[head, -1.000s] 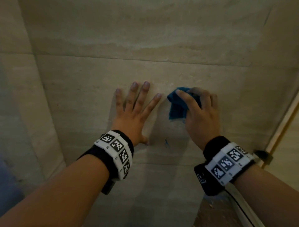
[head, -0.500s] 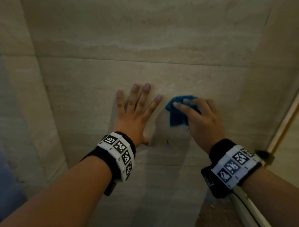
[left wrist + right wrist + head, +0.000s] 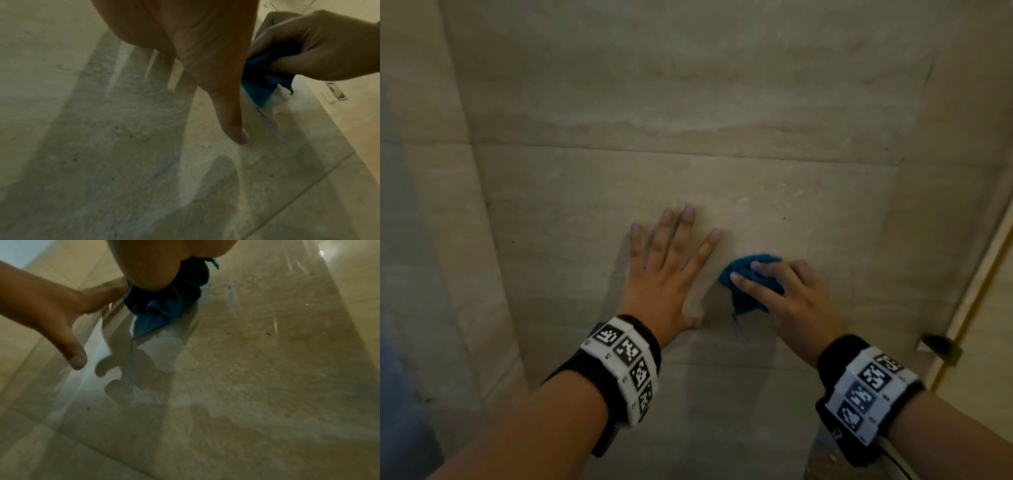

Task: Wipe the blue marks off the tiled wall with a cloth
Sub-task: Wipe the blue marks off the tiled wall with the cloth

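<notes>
Crumpled blue cloth (image 3: 744,291) pressed on beige tiled wall (image 3: 688,178); thin blue mark (image 3: 738,323) just below it

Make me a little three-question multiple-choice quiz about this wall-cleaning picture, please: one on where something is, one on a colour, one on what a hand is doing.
1. Where does the remaining blue mark lie relative to the cloth?
A. just below it
B. far above it
C. left of the left hand

2. What colour is the cloth?
A. white
B. blue
C. red

3. How is the left hand placed?
A. curled into a fist
B. holding a bottle
C. flat on the wall with fingers spread

Answers: 1 A, the thin streak shows right under the cloth's lower edge; 2 B, it is plainly blue in every view; 3 C, the head view shows straight fingers splayed on the tile while the right hand grips the cloth.
</notes>
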The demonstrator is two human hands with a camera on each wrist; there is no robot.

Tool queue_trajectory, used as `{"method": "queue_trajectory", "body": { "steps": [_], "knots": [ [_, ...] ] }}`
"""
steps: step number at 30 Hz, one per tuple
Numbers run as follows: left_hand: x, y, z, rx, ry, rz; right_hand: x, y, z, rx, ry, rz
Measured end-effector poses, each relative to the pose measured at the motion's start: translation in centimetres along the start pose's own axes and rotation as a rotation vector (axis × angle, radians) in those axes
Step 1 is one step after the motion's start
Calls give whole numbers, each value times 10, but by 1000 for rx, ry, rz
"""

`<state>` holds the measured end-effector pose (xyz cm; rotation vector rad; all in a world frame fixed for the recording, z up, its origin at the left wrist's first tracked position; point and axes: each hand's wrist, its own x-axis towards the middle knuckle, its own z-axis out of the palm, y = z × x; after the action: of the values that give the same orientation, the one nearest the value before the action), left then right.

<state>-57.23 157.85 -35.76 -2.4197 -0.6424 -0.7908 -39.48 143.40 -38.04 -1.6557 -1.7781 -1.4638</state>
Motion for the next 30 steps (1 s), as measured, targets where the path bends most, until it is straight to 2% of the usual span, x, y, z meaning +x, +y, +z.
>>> {"method": "queue_trajectory", "body": {
  "steps": [3, 7, 10, 20, 22, 26, 30],
  "knots": [
    [1, -5, 7, -1, -33, 34, 8, 2, -3, 25, 23, 19],
    [3, -2, 9, -9, -66, 12, 27, -2, -5, 33, 120, 108],
    [3, -2, 9, -19, -82, 3, 31, -8, 0, 39, 141, 117],
    [3, 0, 1, -37, -123, -29, -14, -12, 15, 45, -28, -85],
    [3, 0, 1, -49, -123, -28, -7, -9, 11, 62, 19, -53],
    [4, -2, 5, -64, -97, 3, 21, -10, 3, 82, 160, 115],
    [4, -3, 7, -58, -113, -9, 27, -18, 9, 65, 165, 78]
  ]
}}
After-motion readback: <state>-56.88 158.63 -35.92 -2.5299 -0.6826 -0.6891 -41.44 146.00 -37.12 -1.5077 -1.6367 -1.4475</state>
